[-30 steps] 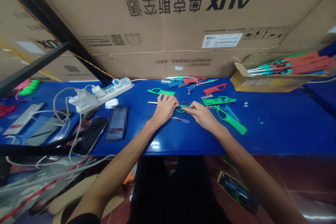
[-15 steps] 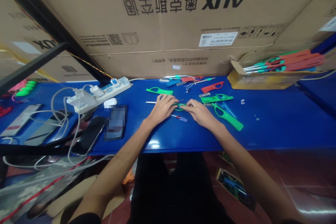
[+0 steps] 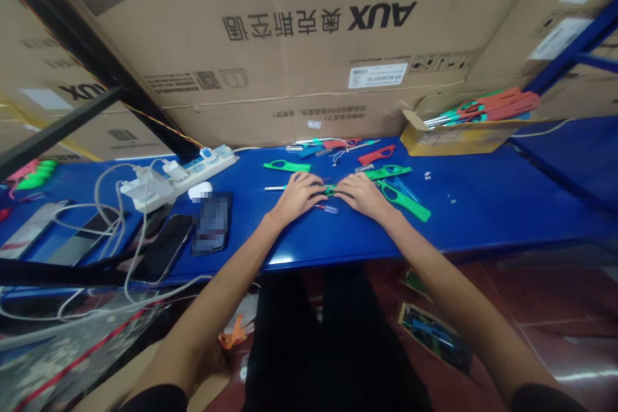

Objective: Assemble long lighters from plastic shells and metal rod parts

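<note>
My left hand (image 3: 300,194) and my right hand (image 3: 360,195) rest on the blue table (image 3: 473,219), fingers curled and pinching a small green plastic piece (image 3: 329,190) between them. A thin metal rod (image 3: 271,188) sticks out to the left of my left hand. A small screwdriver with a clear blue handle (image 3: 328,208) lies just in front of my hands. Right of my right hand lies a long green handle shell (image 3: 405,201), with another green shell (image 3: 389,172) behind it and a blue part beside them.
Another green shell (image 3: 286,167), a red shell (image 3: 376,155) and small parts lie behind. A cardboard tray (image 3: 458,135) of red and teal handles sits at back right. Left: power strip (image 3: 212,159) with chargers, white cables, several phones (image 3: 167,245). Large cardboard boxes (image 3: 309,45) wall the back.
The view has swung right and up. My hands stay together on the green piece, fingers working closer over it.
</note>
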Available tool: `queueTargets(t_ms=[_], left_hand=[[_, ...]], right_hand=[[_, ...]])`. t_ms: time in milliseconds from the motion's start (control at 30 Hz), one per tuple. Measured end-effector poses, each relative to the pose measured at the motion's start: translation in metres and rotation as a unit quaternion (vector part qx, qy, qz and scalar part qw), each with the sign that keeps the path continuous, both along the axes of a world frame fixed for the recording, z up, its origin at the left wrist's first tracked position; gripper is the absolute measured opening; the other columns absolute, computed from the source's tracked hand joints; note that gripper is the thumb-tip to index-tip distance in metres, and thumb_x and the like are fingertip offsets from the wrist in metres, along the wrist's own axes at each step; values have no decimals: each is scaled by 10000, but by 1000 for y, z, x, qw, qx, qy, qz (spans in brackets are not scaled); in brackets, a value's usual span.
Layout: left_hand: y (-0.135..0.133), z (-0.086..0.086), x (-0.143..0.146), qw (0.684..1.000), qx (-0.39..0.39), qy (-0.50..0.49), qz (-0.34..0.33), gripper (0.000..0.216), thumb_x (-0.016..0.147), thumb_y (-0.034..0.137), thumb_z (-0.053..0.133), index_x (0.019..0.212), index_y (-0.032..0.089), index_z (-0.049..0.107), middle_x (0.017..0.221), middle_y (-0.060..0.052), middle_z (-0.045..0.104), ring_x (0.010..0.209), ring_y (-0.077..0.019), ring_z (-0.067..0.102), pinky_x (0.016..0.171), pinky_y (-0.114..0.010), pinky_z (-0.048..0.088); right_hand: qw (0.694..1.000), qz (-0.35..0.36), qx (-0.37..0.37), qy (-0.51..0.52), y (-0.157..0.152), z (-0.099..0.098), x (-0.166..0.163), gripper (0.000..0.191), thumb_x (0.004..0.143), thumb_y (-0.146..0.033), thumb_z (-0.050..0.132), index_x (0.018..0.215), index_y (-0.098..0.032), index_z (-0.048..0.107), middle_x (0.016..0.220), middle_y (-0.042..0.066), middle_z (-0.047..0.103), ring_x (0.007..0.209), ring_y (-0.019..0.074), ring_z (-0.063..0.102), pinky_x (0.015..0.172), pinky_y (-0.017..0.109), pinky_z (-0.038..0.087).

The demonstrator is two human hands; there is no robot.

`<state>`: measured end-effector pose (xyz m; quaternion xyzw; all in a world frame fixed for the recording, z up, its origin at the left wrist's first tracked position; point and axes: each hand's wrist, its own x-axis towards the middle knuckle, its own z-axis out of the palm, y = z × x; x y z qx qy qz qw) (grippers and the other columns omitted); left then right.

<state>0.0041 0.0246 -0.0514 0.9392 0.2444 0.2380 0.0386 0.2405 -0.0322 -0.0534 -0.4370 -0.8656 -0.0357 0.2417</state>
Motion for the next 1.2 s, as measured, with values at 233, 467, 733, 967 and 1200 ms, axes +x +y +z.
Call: queueTargets(t_ms=[233, 467, 733, 967, 1200], left_hand=[[0, -3, -1, 1000, -14, -5, -6, 260, 985, 379, 626, 1185, 248, 726, 1196, -75, 690, 1107, -232, 581, 1067, -449, 364], [5, 4, -14, 998, -47, -33, -7, 306, 969, 376, 649, 1246, 252, 687, 1347, -92, 611, 1253, -250, 554, 1093, -438, 381], [9, 8, -25, 996, -78, -20, 32, 348, 974, 429, 635, 1263, 235, 635, 1268, -79, 673, 1204, -245, 595, 1042, -403, 416], [11, 3, -25, 998, -64, -2, -8, 229, 1012, 387, 586, 1154, 233, 677, 1205, -53, 698, 1147, -219, 617, 986, -373, 420], [12, 0, -24, 998, -63, -14, 13, 264, 993, 402, 606, 1160, 205, 661, 1190, -55, 702, 1092, -222, 618, 932, -360, 434]], right_hand=[[1000, -3, 10, 2, -3, -3, -5, 301, 1042, -385, 516, 995, -192, 741, 1007, 93, 731, 923, 234, 590, 845, 385, 410], [1000, -18, 10, 5, -6, -1, -9, 313, 1052, -365, 490, 981, -187, 738, 1012, 109, 718, 926, 244, 582, 806, 388, 421], [999, -32, -10, 22, -4, 1, -10, 282, 1017, -375, 561, 1193, -189, 679, 1193, 135, 682, 1070, 278, 586, 916, 418, 443], [1000, -30, 3, 7, -1, -4, -10, 306, 1015, -388, 563, 1220, -202, 693, 1247, 148, 659, 1131, 291, 584, 955, 457, 460], [999, -36, 5, 9, -1, -6, -11, 277, 1018, -374, 561, 1189, -232, 726, 1222, 136, 672, 1110, 285, 595, 939, 461, 467]])
